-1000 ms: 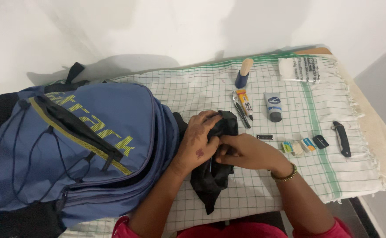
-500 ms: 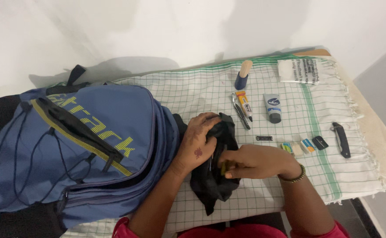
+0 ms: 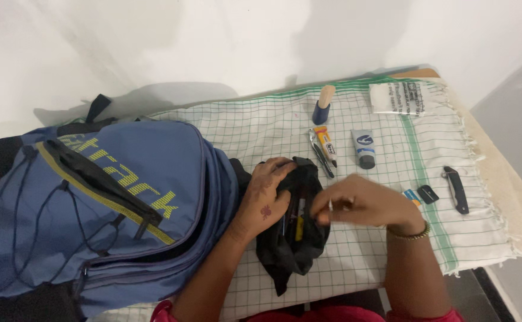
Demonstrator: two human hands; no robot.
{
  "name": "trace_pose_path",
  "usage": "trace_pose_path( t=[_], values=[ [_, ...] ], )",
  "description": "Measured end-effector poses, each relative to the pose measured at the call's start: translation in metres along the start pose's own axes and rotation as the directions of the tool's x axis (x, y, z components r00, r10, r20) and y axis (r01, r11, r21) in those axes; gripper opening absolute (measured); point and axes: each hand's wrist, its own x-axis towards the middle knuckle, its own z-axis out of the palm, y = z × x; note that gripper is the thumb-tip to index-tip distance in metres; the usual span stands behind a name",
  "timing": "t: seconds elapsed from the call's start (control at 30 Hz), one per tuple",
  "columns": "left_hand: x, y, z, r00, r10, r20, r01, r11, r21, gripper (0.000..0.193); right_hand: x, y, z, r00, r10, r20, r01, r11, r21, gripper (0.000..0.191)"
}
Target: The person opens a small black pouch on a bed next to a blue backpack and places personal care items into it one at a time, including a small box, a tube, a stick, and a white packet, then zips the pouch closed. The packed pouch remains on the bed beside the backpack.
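Head view: my left hand (image 3: pixel 266 200) grips the black pouch (image 3: pixel 294 229) as before.
Right hand (image 3: pixel 362 203): lifted out, fingers now pinching a small white item (image 3: pixel 331 206).

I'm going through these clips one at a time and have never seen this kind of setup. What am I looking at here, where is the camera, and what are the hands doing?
There is no machine: a person works with two bare hands, filmed by one camera worn on the head and looking down, so the arms enter from the bottom edge.

The surface is a table covered by a white checked cloth with green stripes. A large blue backpack lies on the left.

The left hand grips the rim of a small black pouch, holding it open; pen-like items show inside. The right hand is just right of the pouch, pinching something small and pale that I cannot identify.

Further back lie a blue bottle with a tan cap, a small grey tube, a folded white packet, and a dark folding knife.
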Motion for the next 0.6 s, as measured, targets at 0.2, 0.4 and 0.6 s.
trace_pose_path(
  t=[0.2, 0.4, 0.6],
  values=[
    [0.0, 0.002, -0.001, 0.999, -0.016, 0.034, 0.016, 1.0, 0.001, 0.059, 0.016, 0.021, 0.006, 0.679, 0.302, -0.669, -0.629, 0.709, -0.319, 0.019],
    [0.0, 0.005, -0.003, 0.998, -0.045, 0.048, 0.045, 0.999, 0.008, 0.058, 0.026, 0.044, 0.019, 0.645, 0.304, -0.702, -0.721, 0.546, -0.426, 0.023],
    [0.001, 0.007, -0.002, 0.994, -0.079, 0.075, 0.08, 0.997, 0.002, 0.059, 0.03, 0.057, 0.024, 0.585, 0.411, -0.699, -0.796, 0.455, -0.399, 0.032]
  ],
)
